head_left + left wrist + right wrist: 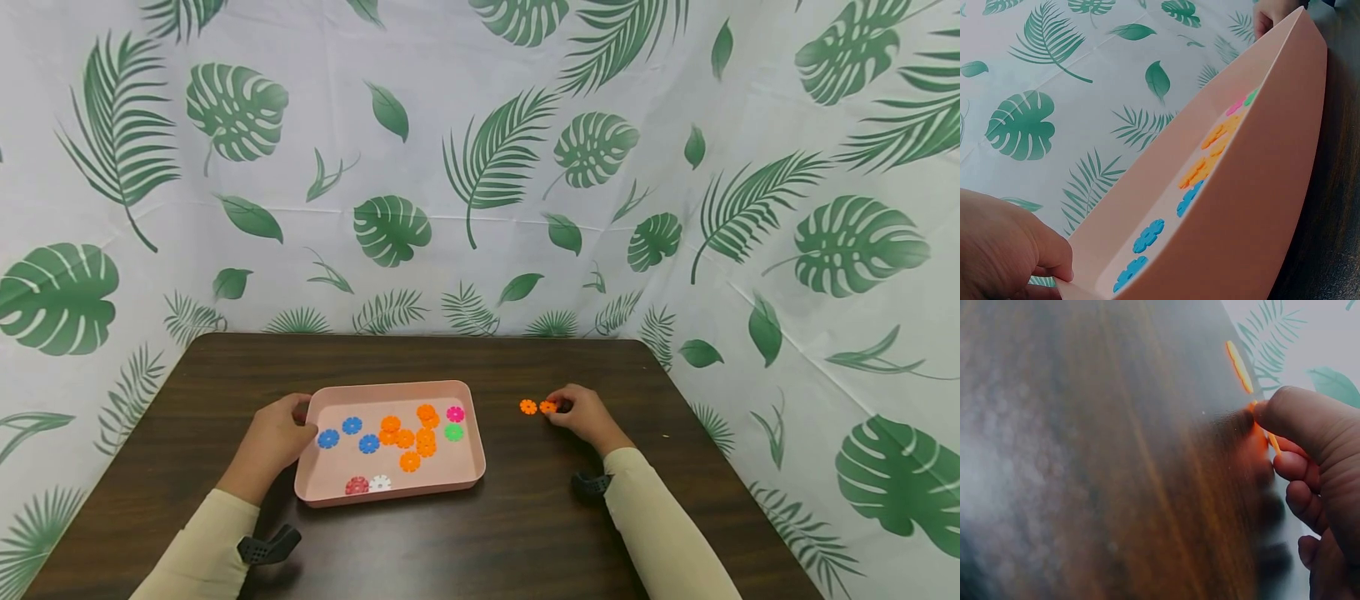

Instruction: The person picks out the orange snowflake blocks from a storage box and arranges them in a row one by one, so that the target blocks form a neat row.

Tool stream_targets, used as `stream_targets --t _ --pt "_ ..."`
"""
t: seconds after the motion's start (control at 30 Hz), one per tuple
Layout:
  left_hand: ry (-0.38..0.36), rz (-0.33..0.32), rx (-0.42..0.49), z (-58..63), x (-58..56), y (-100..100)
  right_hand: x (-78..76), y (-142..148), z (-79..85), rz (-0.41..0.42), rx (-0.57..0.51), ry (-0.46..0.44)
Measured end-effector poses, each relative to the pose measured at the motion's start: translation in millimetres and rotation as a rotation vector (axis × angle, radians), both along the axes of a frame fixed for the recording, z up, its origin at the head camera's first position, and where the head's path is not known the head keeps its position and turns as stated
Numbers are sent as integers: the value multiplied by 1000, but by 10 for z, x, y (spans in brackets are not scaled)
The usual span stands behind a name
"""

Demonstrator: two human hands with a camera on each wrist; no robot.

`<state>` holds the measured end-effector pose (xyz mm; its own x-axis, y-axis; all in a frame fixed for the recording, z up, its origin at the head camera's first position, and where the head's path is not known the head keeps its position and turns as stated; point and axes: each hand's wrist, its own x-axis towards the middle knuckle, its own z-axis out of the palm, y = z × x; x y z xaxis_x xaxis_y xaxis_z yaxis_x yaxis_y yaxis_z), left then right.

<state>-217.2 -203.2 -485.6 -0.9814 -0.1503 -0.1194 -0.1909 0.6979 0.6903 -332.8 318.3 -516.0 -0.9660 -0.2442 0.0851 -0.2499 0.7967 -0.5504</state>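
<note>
A shallow pink tray (345,492) stands on the table, with my left hand (276,433) gripping its left rim between thumb and fingers. Close up in the left wrist view, the left hand (1010,250) pinches the tray's corner. To the right of the tray, my right hand (585,412) holds an orange notched plastic disc (548,407) at the table surface. Thumb and fingertips pinch that disc (1275,444) by its edge in the right wrist view. Just left of it lies a second orange disc (528,407), flat on the table.
Inside the tray lie several orange discs (409,462), three blue ones (352,425), a pink (455,413), a green (453,432), a red (357,485) and a white one (380,483). Behind the dark wooden table (525,533) hangs a leaf-patterned cloth (420,125).
</note>
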Motion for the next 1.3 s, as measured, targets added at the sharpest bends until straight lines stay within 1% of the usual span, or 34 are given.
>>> stream_targets --t 0.23,0.4,0.57,0.7,0.97,1.07,1.17,1.3 --pt "5 -4 -3 8 6 1 -19 6 -11 -16 6 -1" --pt "5 -1 -4 11 5 -4 -20 6 -9 -11 -17 8" --pt "5 -3 3 1 0 -8 -39 -30 77 -3 -67 22" --pt "0 3 7 -6 -2 -8 -72 -112 197 32 -81 34" --pt "7 4 2 -2 -7 -12 -140 -475 484 112 -88 85" --pt "6 3 2 -3 -8 -13 -162 -670 564 133 -93 103" --pt "3 5 6 -7 -5 -13 -157 -893 650 167 -99 98" --pt "2 1 10 -10 -9 -11 -139 -1180 726 222 -99 92"
